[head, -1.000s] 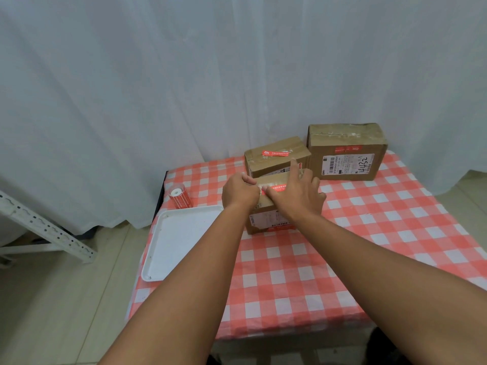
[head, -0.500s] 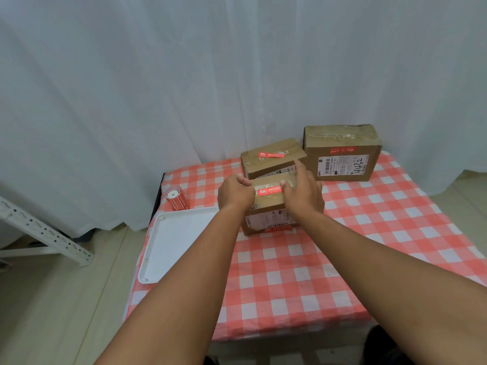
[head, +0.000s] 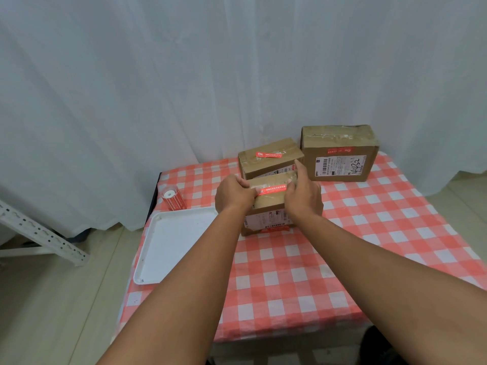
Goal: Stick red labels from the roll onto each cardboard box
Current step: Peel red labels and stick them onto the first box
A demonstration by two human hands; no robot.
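A table covered with a red-and-white checked plastic cloth (head: 303, 280) carries everything. A flat white rectangular plastic tray (head: 171, 243) lies along its left edge, and just beyond the tray, at the far left corner, stands a small roll of red labels (head: 174, 200). Three brown taped cardboard boxes sit toward the far edge: a large one (head: 340, 154) at the far right corner, a smaller one (head: 268, 159) just left of it, and a third (head: 266, 217) directly in front of that smaller box.
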